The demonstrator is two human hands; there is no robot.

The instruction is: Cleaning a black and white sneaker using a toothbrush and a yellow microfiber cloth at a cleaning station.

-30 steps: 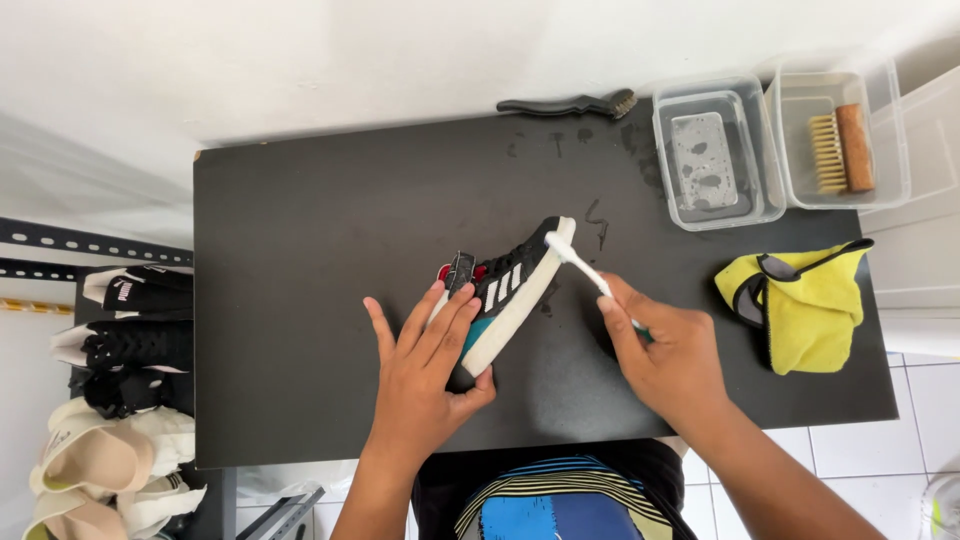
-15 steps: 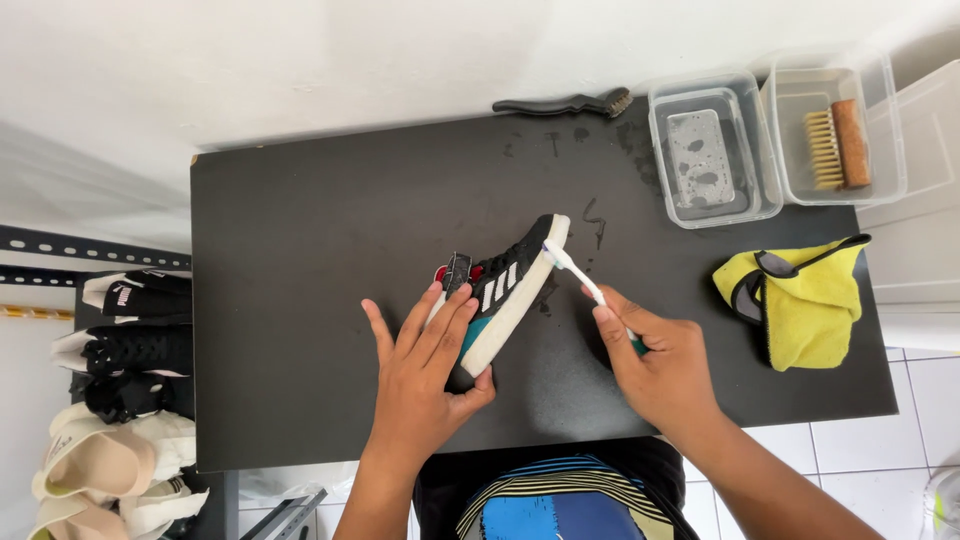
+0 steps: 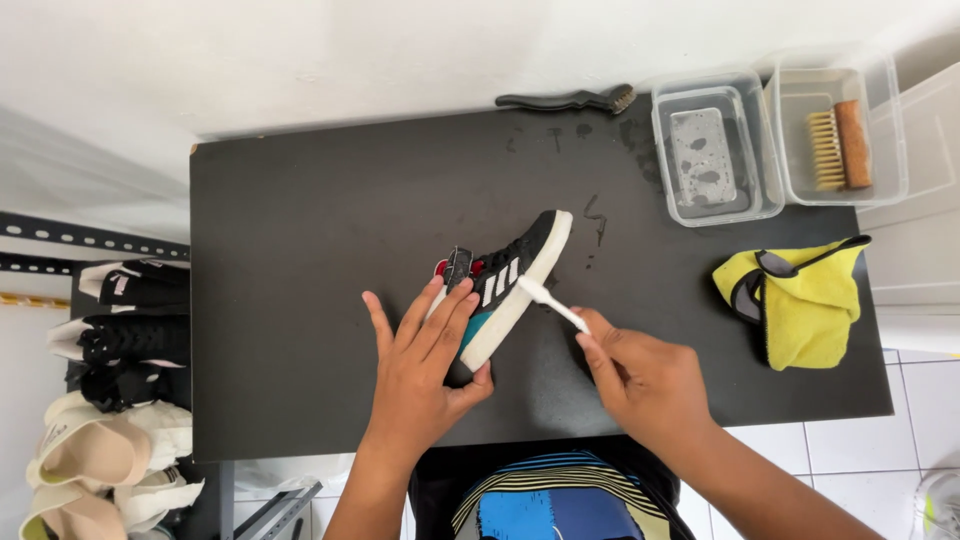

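A black sneaker point(image 3: 512, 272) with white stripes, a teal patch and a white sole lies on its side near the middle of the black table point(image 3: 320, 250). My left hand point(image 3: 420, 375) presses flat on its heel end, fingers spread, thumb under the sole. My right hand point(image 3: 645, 380) grips a small white brush point(image 3: 548, 301) whose head touches the white sole edge at mid-length.
At the back right stand two clear plastic tubs: one with water point(image 3: 715, 150), one holding a wooden brush point(image 3: 840, 145). A dark-handled brush point(image 3: 570, 99) lies at the rear edge. A yellow cloth with a black brush point(image 3: 795, 300) lies at right. Shoes point(image 3: 115, 345) sit on the floor at left.
The white brush head has slid down the sole from the toe end toward the middle. My right hand drew back with it. The left hand stays on the shoe.
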